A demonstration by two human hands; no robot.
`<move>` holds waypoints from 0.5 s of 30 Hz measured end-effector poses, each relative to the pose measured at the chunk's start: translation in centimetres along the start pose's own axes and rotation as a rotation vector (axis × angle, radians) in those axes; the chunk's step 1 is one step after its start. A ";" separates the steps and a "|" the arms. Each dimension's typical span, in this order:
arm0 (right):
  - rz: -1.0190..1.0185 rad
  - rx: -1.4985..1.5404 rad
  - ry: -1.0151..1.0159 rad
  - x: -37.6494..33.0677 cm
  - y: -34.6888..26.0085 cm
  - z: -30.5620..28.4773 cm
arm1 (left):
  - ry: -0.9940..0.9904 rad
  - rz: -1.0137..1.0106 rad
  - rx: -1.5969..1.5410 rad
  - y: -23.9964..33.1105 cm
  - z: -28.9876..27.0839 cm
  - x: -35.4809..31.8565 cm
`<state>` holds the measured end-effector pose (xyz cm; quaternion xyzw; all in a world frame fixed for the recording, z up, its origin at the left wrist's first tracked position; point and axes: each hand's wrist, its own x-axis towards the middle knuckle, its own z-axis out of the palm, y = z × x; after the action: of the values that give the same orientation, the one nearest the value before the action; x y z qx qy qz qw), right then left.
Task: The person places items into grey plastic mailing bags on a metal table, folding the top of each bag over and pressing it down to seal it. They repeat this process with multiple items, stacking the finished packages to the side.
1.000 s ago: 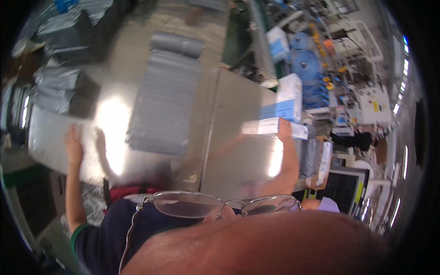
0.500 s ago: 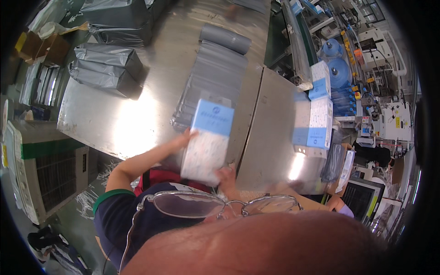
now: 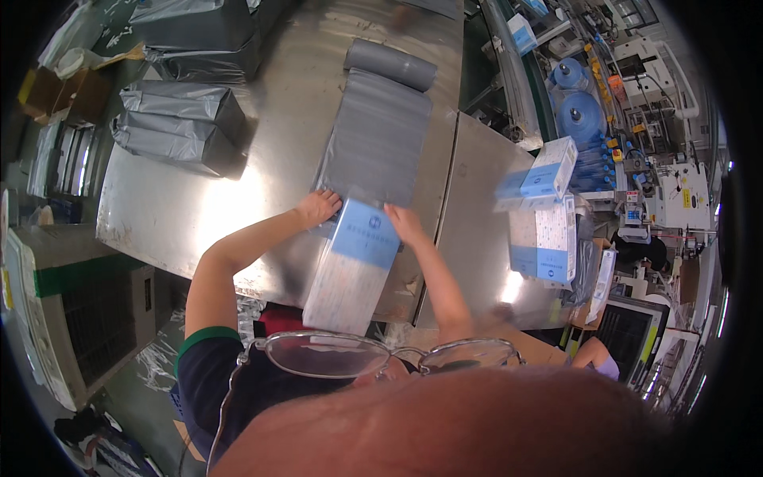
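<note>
A long white carton-like pack (image 3: 346, 290) with a blue band lies lengthwise in front of me on the metal table. Its far end meets the near edge of a flattened grey plastic bag strip (image 3: 377, 139), which runs away from me to a roll (image 3: 391, 63). At the pack's far left corner, my left hand (image 3: 320, 207) has its fingers curled on the bag's edge. My right hand (image 3: 405, 225) pinches the bag's edge by the far right corner. Whether the pack's end is inside the bag mouth cannot be made out.
Filled grey bags (image 3: 183, 127) sit at the table's left. More blue-and-white packs (image 3: 552, 171) are stacked on the right-hand table, beside a conveyor (image 3: 513, 87). A person's arm (image 3: 592, 354) shows at lower right. A boxy grey machine (image 3: 79, 302) stands at left.
Both hands have moved from the pack's sides to the bag's near edge. The pack now lies against the strip instead of being held over it. At right, another pack has shifted and tilted.
</note>
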<state>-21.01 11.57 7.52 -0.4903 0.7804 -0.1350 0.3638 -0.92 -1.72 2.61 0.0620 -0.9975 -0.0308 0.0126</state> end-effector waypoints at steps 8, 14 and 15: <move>-0.121 -0.483 0.333 -0.3 -4.3 1.0 | 0.153 -0.445 -0.550 -1.6 -0.7 5.1; -0.139 0.002 0.892 0.0 -1.0 2.2 | 0.479 -0.348 -0.369 2.7 -3.6 1.6; -0.087 0.046 0.963 -1.3 -0.5 3.4 | 0.587 -0.402 -0.417 2.8 -2.6 0.4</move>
<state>-17.93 12.94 6.02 -0.3959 0.8357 -0.3790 -0.0342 -1.57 0.84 5.43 0.2578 -0.8920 -0.2152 0.3026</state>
